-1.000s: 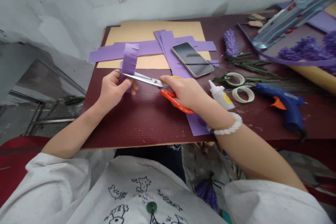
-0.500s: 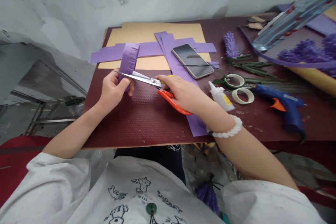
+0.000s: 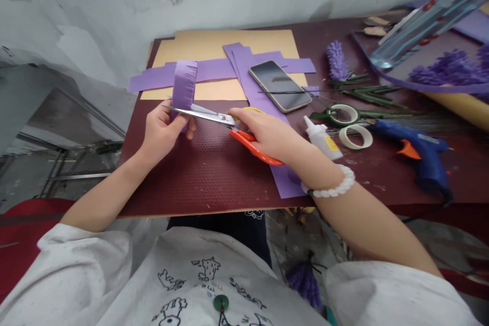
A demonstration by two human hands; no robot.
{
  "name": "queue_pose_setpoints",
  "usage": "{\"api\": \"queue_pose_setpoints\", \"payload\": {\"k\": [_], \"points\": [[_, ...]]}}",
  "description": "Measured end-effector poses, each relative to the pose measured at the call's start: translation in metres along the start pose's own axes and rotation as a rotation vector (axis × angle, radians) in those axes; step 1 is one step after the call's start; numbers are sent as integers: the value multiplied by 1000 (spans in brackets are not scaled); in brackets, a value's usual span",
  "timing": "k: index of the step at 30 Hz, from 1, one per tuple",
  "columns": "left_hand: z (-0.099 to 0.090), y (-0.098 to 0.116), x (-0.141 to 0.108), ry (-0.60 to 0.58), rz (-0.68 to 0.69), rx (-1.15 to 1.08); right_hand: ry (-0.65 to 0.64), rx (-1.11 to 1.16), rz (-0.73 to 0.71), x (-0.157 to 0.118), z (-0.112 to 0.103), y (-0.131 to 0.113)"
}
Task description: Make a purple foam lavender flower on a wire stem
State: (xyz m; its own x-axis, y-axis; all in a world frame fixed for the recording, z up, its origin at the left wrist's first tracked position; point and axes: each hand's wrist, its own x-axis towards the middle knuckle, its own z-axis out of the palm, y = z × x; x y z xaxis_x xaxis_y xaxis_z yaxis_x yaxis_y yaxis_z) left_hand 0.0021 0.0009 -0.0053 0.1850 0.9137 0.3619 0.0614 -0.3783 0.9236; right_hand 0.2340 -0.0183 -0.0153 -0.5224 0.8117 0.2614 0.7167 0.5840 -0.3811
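Note:
Between the thumb and fingers of my left hand (image 3: 166, 125) is a purple paper strip (image 3: 185, 84), its upper part curled over and its edge cut into a fringe. My right hand (image 3: 267, 132) grips scissors (image 3: 219, 118) with red and yellow handles. Their blades point left, slightly apart, and lie at the strip just above my left thumb. How far the strip sits between the blades I cannot tell. More purple paper strips (image 3: 217, 70) lie crossed on tan cardboard (image 3: 225, 89) behind my hands.
A phone (image 3: 280, 86) rests on the strips. To the right are a white glue bottle (image 3: 323, 138), tape rolls (image 3: 356, 137), a blue glue gun (image 3: 416, 150), green stems (image 3: 372, 94) and a purple paper flower (image 3: 337, 60). The table's front edge (image 3: 214, 211) is close to my body.
The scissors and both hands stay in nearly the same place at the strip. The curled strip has shifted slightly left, and the view has moved a little.

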Motion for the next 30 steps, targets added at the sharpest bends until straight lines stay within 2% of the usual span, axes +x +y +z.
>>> {"api": "queue_pose_setpoints", "payload": {"k": [9, 17, 23, 30], "points": [[2, 2, -2, 11, -24, 23, 27, -182, 33, -1, 4, 2], [2, 0, -2, 15, -38, 26, 16, -250, 47, -1, 4, 2], [0, -7, 1, -1, -6, -65, 9, -148, 21, 0, 2, -2], [0, -4, 0, -36, -3, -29, -7, -59, -13, 1, 2, 0]]}}
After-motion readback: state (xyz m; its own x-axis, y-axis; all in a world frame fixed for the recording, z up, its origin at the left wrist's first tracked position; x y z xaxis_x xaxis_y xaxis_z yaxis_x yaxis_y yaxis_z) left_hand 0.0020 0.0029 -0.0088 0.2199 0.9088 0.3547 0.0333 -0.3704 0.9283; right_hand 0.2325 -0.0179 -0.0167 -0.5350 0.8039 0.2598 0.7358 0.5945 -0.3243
